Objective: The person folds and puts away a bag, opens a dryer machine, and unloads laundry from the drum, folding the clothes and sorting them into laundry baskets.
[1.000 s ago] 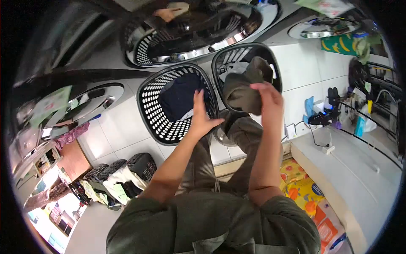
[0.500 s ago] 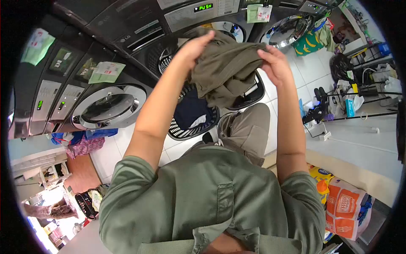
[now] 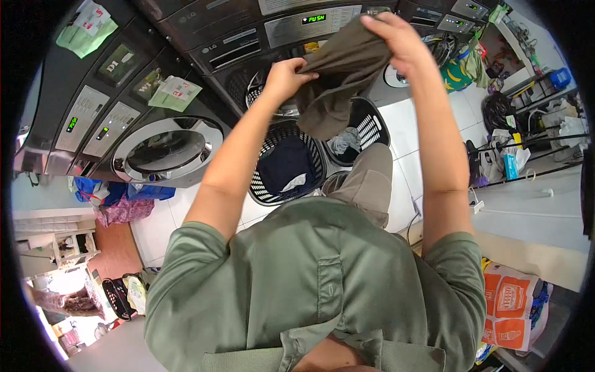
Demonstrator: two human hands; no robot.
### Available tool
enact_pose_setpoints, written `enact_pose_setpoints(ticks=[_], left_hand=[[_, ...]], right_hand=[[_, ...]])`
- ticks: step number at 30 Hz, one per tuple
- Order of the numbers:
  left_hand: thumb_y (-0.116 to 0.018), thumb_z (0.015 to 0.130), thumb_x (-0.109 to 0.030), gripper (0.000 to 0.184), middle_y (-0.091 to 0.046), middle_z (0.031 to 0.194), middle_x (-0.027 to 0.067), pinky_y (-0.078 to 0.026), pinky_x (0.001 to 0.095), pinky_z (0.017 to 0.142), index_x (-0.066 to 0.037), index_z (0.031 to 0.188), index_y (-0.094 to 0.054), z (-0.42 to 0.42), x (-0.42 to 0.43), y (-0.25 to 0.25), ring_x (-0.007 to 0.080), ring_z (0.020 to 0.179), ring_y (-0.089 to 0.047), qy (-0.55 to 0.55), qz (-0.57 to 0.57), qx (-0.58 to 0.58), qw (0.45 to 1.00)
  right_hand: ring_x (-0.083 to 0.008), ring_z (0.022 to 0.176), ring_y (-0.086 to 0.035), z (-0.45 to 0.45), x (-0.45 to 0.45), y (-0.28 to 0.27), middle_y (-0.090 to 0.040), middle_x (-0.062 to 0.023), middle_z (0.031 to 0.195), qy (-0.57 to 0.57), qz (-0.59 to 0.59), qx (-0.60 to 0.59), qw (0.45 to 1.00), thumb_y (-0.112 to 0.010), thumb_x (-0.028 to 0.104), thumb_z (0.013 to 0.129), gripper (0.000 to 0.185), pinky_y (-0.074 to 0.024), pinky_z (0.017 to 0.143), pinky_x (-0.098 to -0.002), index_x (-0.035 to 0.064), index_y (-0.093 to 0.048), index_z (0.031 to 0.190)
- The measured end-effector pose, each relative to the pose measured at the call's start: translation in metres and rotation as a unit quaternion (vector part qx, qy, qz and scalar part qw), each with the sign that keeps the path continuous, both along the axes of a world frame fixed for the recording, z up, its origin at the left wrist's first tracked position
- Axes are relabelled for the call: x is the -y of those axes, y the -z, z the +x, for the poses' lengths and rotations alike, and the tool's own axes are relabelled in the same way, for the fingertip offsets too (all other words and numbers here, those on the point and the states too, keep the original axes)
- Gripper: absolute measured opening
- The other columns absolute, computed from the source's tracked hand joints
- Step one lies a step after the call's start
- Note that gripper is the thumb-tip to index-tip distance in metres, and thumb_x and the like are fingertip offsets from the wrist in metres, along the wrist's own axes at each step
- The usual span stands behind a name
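An olive-brown garment hangs spread between my two hands, in front of the machines. My left hand pinches its left edge. Higher up, my right hand has closed on its top right corner. Below the cloth stand two dark laundry baskets. The left basket holds navy clothing with a small white piece on top. In the right basket lies grey-white clothing.
Stacked black machines line the far side, with a round door at left. A wire rack with odds and ends stands at right. An orange and white bag sits lower right, and pink and blue bags lie at left.
The olive-brown garment has come up out of the right basket and now hangs between both hands. My right hand has risen further, and my left hand has closed on the cloth.
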State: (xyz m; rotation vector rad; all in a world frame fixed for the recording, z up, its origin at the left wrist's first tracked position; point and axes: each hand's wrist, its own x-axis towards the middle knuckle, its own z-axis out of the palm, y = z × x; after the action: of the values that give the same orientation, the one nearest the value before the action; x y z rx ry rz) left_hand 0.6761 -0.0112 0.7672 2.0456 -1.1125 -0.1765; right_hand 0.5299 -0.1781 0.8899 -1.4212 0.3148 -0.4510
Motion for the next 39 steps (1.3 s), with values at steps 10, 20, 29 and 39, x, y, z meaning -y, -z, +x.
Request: enact_pose_setpoints(ticks=[10, 20, 29, 39], left_hand=[[-0.059, 0.081, -0.015, 0.011, -0.055, 0.07, -0.0047, -0.04, 0.0191, 0.06, -0.005, 0.077, -0.06, 0.014, -0.089, -0.085, 0.0039, 0.065, -0.048, 0.05, -0.163, -0.257, 0.951], [-0.072, 0.065, -0.013, 0.019, -0.058, 0.07, -0.0029, -0.038, 0.0201, 0.059, -0.002, 0.074, -0.06, -0.015, -0.16, -0.044, 0.006, 0.063, -0.049, 0.084, 0.252, -0.305, 0.915], [-0.067, 0.072, -0.01, 0.017, -0.058, 0.081, 0.0008, -0.043, 0.0252, 0.066, -0.009, 0.066, -0.052, -0.014, -0.171, 0.025, 0.01, 0.074, -0.053, 0.046, -0.041, -0.46, 0.886], [-0.054, 0.084, -0.017, 0.026, -0.057, 0.098, 0.0054, -0.042, 0.0259, 0.077, 0.0, 0.104, -0.051, -0.104, -0.063, 0.068, 0.0094, 0.087, -0.052, 0.014, -0.355, -0.42, 0.835]], right_hand=[[-0.034, 0.084, -0.055, -0.024, 0.024, 0.079, -0.059, -0.0121, 0.09, 0.162, -0.684, -0.217, 0.677, -0.052, 0.003, 0.066, 0.025, -0.0443, 0.071, -0.0406, 0.0084, -0.058, 0.09], [-0.0179, 0.074, -0.054, 0.007, -0.009, 0.085, -0.057, -0.0066, 0.081, 0.079, 0.139, -0.017, 0.987, -0.037, 0.006, 0.08, 0.022, -0.0429, 0.068, -0.0285, 0.0034, -0.056, 0.092], [-0.0075, 0.074, -0.05, 0.003, -0.073, 0.043, -0.054, 0.0013, 0.079, -0.177, 0.007, -0.062, 0.982, -0.046, 0.005, 0.078, 0.012, -0.0403, 0.069, -0.0203, 0.0058, -0.055, 0.086], [-0.0126, 0.078, -0.058, -0.032, -0.102, -0.007, -0.058, -0.0061, 0.087, -0.223, 0.079, -0.007, 0.972, -0.055, 0.004, 0.078, 0.024, -0.0461, 0.072, -0.0235, 0.0046, -0.049, 0.101]])
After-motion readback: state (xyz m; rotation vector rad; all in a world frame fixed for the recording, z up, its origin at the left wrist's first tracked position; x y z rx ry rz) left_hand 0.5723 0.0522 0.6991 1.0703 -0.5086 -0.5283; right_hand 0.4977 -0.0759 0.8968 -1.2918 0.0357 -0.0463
